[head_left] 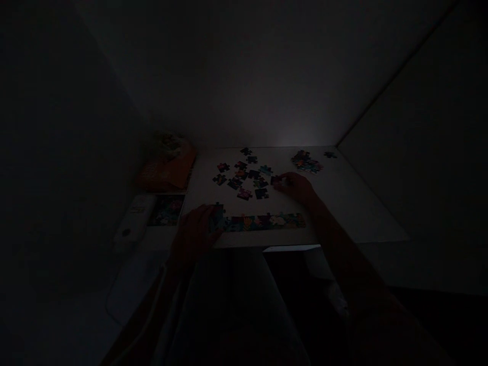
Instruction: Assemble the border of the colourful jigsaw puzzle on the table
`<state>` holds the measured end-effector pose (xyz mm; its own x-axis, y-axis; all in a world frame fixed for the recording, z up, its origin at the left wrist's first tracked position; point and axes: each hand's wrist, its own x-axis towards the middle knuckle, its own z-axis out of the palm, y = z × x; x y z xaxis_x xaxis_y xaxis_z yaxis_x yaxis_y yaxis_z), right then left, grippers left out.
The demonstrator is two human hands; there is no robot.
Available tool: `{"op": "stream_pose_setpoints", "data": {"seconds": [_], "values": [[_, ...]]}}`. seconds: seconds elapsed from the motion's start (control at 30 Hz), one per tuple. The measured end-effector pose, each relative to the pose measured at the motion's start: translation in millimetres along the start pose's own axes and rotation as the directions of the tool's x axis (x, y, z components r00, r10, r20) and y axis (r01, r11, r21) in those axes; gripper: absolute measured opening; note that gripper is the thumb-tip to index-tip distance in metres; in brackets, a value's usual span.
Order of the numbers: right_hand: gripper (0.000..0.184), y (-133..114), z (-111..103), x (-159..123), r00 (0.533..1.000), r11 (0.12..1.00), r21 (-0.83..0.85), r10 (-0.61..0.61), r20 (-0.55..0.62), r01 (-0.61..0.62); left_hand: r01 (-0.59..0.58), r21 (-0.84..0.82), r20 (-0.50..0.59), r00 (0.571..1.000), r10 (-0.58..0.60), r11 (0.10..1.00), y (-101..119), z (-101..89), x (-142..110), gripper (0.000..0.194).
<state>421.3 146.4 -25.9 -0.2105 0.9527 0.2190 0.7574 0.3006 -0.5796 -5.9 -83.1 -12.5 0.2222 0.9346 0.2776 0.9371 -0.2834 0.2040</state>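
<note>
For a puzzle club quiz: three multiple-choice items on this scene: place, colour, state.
1. The assembled strip of jigsaw pieces lies:
A) at the far edge
B) nearer the person than the right hand
C) off the table

2. The package beside the table is:
A) blue
B) green
C) orange

3. The left hand is:
A) touching a piece at the strip's end
B) on the package
C) in a pocket

Answers: B, it runs along the near side; C, it looks orange; A, it meets the strip.
</note>
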Motion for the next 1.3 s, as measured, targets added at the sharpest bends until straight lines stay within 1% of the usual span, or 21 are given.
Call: {"op": "stream_pose_setpoints", "data": {"seconds": [0.07,0.17,0.23,0.33,0.4,0.53,0.63,0.77,0.87,0.97,1.1,1.2,1.3], "values": [[0.065,1,-1,0,1.000,1.000,0.026,0.008,-0.005,-0.008,-0.002,0.013,0.011,1.000,0.002,1.000,0,-1.8,-1,0.066],[0.067,3,-3,-1,0.999,0.996,0.085,-0.030,-0.035,0.033,0.008,0.013,0.025,1.000,-0.008,1.000,1,-5.0,-1,0.065],[0.066,3,-4,-1,0.993,0.990,0.112,-0.078,-0.089,0.088,0.014,0.008,0.028,0.999,-0.014,1.000,1,-6.3,-1,0.066],[0.062,2,-5,0,0.967,0.975,0.120,-0.159,-0.201,0.186,0.007,0.030,0.028,1.000,-0.008,1.000,-1,-5.8,-1,0.067],[0.059,-2,-7,1,0.953,0.964,0.147,-0.184,-0.240,0.223,-0.013,0.047,0.009,1.000,0.013,0.999,-3,-4.4,-1,0.065],[0.057,-10,-10,2,0.960,0.959,0.190,-0.165,-0.225,0.210,-0.031,0.068,-0.022,0.999,0.032,0.997,-5,-2.0,1,0.062],[0.057,-11,-12,3,0.957,0.956,0.179,-0.193,-0.218,0.234,-0.015,0.079,-0.019,1.000,0.017,0.997,-5,-2.0,2,0.061],[0.059,-8,-13,4,0.944,0.951,0.155,-0.226,-0.240,0.267,-0.053,0.080,-0.021,0.998,0.055,0.995,-6,-2.3,1,0.063],[0.059,-7,-13,4,0.935,0.939,0.182,-0.241,-0.259,0.292,-0.065,0.102,-0.021,0.998,0.067,0.993,-9,-0.4,0,0.068],[0.057,-10,-12,3,0.941,0.941,0.186,-0.235,-0.244,0.283,-0.070,0.112,-0.028,0.997,0.074,0.991,-9,1.3,0,0.075],[0.055,-12,-14,1,0.949,0.956,0.146,-0.220,-0.226,0.256,-0.025,0.078,-0.018,0.999,0.026,0.997,-4,-1.7,1,0.070],[0.060,-11,-14,0,0.954,0.957,0.156,-0.206,-0.219,0.243,0.012,0.070,0.000,1.000,-0.012,0.997,2,-4.7,1,0.071],[0.064,-8,-13,0,0.953,0.957,0.162,-0.201,-0.226,0.240,0.013,0.094,0.012,1.000,-0.014,0.995,4,-5.2,0,0.071]]}}
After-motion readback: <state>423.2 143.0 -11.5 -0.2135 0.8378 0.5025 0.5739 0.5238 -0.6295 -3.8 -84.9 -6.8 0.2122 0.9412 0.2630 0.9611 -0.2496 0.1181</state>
